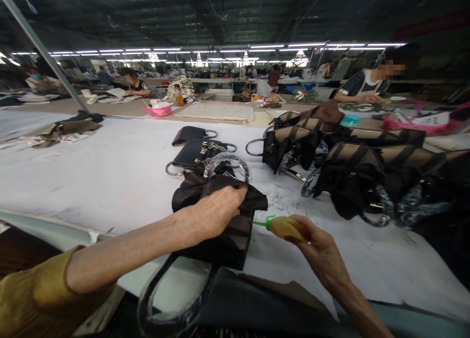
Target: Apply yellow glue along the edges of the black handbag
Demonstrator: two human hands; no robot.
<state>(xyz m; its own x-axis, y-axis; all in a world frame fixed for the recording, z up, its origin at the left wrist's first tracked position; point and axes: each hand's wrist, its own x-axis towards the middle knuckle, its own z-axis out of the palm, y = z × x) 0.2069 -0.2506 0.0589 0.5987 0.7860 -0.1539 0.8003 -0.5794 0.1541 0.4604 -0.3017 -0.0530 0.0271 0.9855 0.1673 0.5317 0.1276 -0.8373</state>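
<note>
My left hand (pixel 216 208) grips the black lining fabric (pixel 253 196) of a handbag (pixel 237 235) lying on the white table, its fingers closed on the cloth. In my right hand (pixel 319 247) is a yellow squeeze bottle (pixel 288 228) with a green nozzle. The nozzle points left, its tip close to the edge of the bag. A plastic-wrapped handle (pixel 229 164) rises just beyond my left hand. Below, at the table's front edge, lies another black bag piece (pixel 253 303) with a wrapped handle loop (pixel 176 299).
Several black and brown handbags (pixel 352 176) crowd the right side. Two finished-looking black bags (pixel 193 154) lie ahead. A pink basket (pixel 158 109) and an amber bottle (pixel 178 96) stand farther back. A person in a striped top (pixel 362 85) works at the right.
</note>
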